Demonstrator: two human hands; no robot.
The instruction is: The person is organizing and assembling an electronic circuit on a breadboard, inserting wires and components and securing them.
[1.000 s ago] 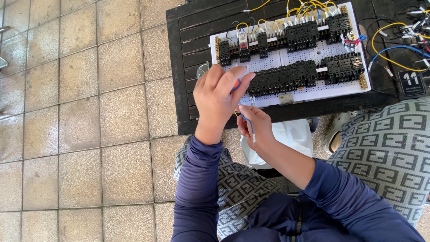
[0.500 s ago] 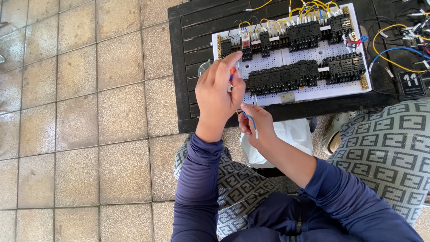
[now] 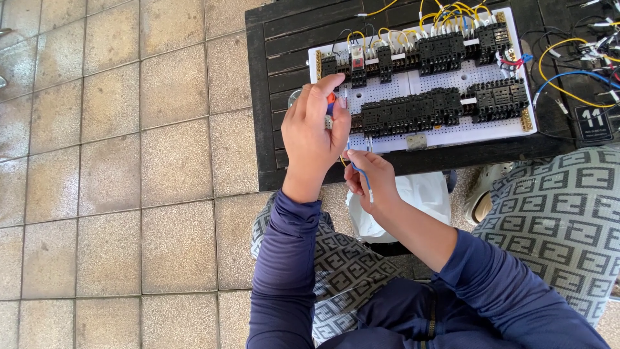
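A thin blue wire [image 3: 363, 178] hangs down from the right hand's grip, and a small orange-handled tool [image 3: 330, 103] sticks up from the left hand's grip.

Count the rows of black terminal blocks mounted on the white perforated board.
2: an upper row along the board's far edge, and a lower row across its middle. The left hand may hide the lower row's left end.

I see a bench [image 3: 271, 97] of dark, matt wooden slats carrying a white perforated plastic panel [image 3: 445, 132] with black matt plastic blocks [image 3: 410, 113]. The wires [image 3: 568, 74] look glossy plastic-coated. The floor tiles [image 3: 110, 168] are rough, speckled stone.
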